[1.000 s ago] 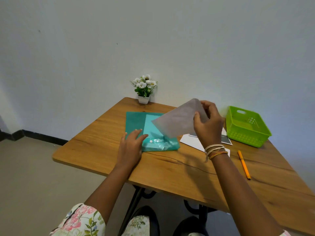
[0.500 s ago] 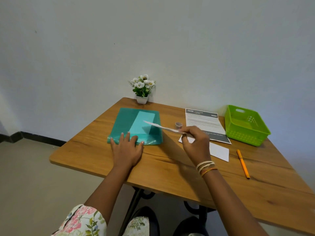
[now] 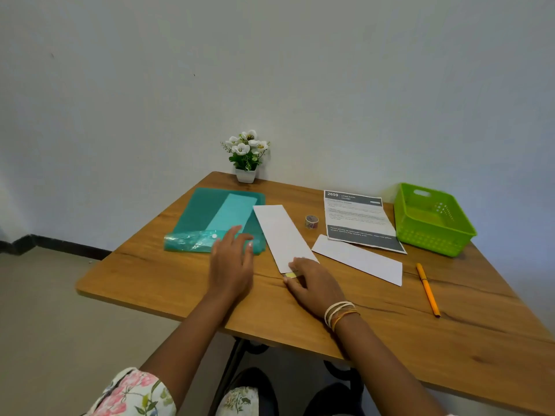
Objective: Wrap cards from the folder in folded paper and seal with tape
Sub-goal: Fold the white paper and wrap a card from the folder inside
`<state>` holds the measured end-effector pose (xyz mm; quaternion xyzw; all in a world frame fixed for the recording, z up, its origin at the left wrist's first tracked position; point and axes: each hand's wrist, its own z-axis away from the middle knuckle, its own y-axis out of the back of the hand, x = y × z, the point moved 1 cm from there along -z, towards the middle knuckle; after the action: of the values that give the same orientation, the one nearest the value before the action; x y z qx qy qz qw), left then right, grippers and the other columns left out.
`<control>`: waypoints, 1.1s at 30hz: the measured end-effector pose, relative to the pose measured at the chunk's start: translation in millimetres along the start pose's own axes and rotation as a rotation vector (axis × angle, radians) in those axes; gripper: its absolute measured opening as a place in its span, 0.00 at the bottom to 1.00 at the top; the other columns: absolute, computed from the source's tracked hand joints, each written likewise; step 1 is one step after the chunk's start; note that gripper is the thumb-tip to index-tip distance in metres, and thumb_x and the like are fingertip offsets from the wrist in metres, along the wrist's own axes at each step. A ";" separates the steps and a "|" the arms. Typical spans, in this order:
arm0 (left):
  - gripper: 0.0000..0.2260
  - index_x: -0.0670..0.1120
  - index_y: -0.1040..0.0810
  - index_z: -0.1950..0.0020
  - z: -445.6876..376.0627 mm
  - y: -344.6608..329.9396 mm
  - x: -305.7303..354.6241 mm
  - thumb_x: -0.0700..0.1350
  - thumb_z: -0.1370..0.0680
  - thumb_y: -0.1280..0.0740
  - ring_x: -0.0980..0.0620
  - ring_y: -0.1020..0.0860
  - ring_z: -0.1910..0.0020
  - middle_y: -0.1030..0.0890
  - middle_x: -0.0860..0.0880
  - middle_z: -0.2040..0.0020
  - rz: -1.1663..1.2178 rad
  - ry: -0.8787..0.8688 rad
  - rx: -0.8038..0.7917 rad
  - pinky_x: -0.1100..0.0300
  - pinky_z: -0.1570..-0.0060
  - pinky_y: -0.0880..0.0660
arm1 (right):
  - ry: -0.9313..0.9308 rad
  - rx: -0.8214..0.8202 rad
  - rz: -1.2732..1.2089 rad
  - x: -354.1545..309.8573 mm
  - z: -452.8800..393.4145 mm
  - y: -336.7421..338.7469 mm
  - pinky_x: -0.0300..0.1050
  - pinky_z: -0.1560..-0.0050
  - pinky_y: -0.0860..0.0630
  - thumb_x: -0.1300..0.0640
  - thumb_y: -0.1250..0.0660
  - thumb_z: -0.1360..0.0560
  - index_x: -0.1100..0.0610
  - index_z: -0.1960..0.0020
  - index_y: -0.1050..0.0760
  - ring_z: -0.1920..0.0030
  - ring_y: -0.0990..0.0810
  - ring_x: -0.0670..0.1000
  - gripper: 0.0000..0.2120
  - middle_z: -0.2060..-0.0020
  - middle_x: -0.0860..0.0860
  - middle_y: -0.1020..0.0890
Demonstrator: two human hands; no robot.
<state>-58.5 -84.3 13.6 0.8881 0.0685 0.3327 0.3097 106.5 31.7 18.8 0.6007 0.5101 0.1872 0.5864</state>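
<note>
Both hands sit low in the centre of the frame, on the wooden desk (image 3: 186, 283). Left hand (image 3: 229, 265): fingers straight, laid flat, tips touching the near edge of the teal folder (image 3: 210, 211). Right hand (image 3: 312, 285): fingers loosely bent over the near end of a long folded white paper (image 3: 280, 232); a small yellow piece (image 3: 290, 275), possibly a card edge, shows just under that end, and whether the fingers pinch it cannot be told. Bracelets (image 3: 341, 313) circle the right wrist.

Folder lies left of centre, its clear flap (image 3: 192, 241) turned open toward the near side, a paler strip (image 3: 232, 211) showing through the cover. Folded paper runs diagonally just beside the folder's right edge.

Right of centre: a second white strip (image 3: 360, 259), flat, apart from the first. An orange pen (image 3: 428, 289) lies near the lower right.

Further back: small tape roll (image 3: 311, 221) between the folded paper and a printed sheet (image 3: 357, 220). Green basket (image 3: 432, 219) at right. Potted white flowers (image 3: 247, 154) at the desk's far edge against the wall.
</note>
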 end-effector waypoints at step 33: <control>0.12 0.50 0.17 0.42 -2.2 -65.5 50.6 0.51 0.23 0.32 0.50 0.24 0.38 0.18 0.49 0.40 0.015 -0.076 -0.450 0.54 0.42 0.26 | -0.710 -0.113 -0.309 104.9 1.7 73.2 0.43 0.68 0.42 0.51 0.22 0.35 0.53 0.71 0.34 0.69 0.33 0.50 0.20 0.72 0.51 0.30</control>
<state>-15.5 -14.3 3.6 0.8090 -0.0258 0.3083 0.4998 179.7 133.4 44.8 0.5109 0.3487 -0.0949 0.7800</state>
